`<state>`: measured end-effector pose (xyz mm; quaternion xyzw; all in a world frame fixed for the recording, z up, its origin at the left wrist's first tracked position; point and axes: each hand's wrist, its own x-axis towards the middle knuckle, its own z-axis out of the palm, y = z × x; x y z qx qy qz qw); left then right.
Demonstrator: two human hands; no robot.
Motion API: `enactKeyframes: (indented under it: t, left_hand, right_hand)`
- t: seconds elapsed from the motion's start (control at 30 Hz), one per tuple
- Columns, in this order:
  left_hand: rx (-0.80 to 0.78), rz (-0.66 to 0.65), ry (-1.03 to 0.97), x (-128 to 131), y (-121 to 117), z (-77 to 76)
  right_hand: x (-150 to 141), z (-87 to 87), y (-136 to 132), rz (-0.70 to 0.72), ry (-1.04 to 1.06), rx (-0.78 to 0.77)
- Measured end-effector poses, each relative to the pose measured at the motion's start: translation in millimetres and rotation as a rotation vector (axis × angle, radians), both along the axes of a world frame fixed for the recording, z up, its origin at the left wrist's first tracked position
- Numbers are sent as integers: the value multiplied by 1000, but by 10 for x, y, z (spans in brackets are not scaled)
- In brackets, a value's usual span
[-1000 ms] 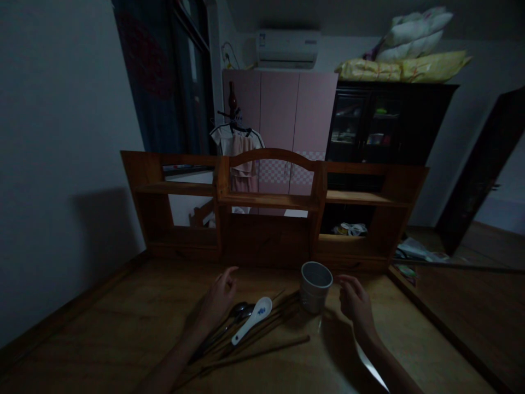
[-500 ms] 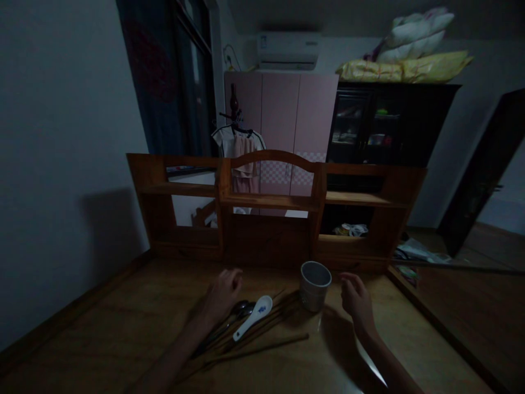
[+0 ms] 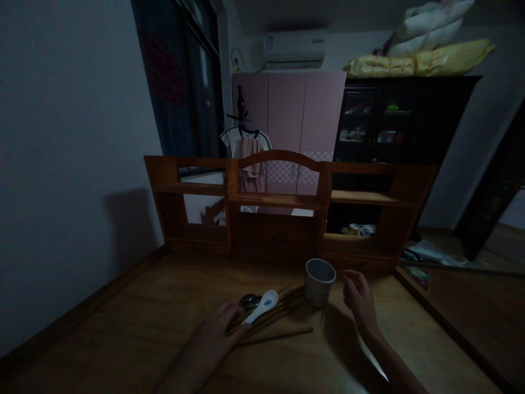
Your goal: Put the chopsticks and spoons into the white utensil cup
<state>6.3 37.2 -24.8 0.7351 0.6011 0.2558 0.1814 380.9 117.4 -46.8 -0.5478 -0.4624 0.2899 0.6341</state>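
Note:
A white ceramic spoon (image 3: 268,300) with a blue pattern in its bowl lies on several thin brown chopsticks (image 3: 283,314). My left hand (image 3: 215,334) is over the handle end of the spoon, thumb and fingers apart on either side of it. Beside the white spoon, the bowls of dark metal spoons (image 3: 249,300) show; my left hand covers their handles. One chopstick (image 3: 283,336) lies apart, nearer to me. A grey metal cup (image 3: 319,284) stands upright past the chopstick ends. Just right of the cup, my right hand (image 3: 360,298) has its fingers loosely curled, with nothing visible in them.
The wooden tabletop (image 3: 172,290) has a raised shelf unit (image 3: 279,204) along its far edge. A wall (image 3: 74,137) borders the left side. Beyond the shelf stand a pink wardrobe (image 3: 287,109) and a dark cabinet (image 3: 435,120).
My left hand has come down and back from beyond the metal spoons to the white spoon's handle, its fingers spreading. My right hand stays beside the cup. The view has shifted slightly.

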Motion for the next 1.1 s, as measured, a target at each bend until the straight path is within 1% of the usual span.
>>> enactKeyframes:
  t: [0.13,0.27,0.33,0.4,0.5,0.57,0.63,0.7,0.73,0.83,0.9,0.97,1.1]
  left_hand:
    - [81,-73,43,79,106,-133]
    - [210,-73,142,153,198,-317]
    - [248,-79,147,181,231,-371]
    - [259,-98,107,201,252,-366]
    - [264,-36,-50,166,258,-264]
    - [264,55,-176,62,258,-183]
    - [217,176,-301,-111,271,-139]
    - [123,310,-451,-324,300,-152]
    - [86,345,-523,-433,320,-177]
    - [-4,317,-666,-706,376,-289]
    - [-68,299,-685,-818,399,-367]
    - [-107,305,-642,-871,406,-432]
    - [-107,308,-479,-872,402,-504]
  right_hand:
    - [-5,3,-16,-4,-16,16]
    - [10,8,-29,-15,-26,32]
    - [21,1,-23,-2,-26,44]
    - [31,-13,-9,4,-25,45]
    - [43,-34,12,1,-25,45]
    - [48,-40,18,5,-38,54]
    - [51,-38,19,-1,-57,58]
    - [49,-35,19,-12,-64,53]
    - [46,-34,21,-16,-59,49]
    - [35,-44,31,-6,-36,37]
    - [35,-58,41,-1,-33,34]
    - [42,-75,50,-3,-38,27]
    - [61,-95,54,13,-27,16]
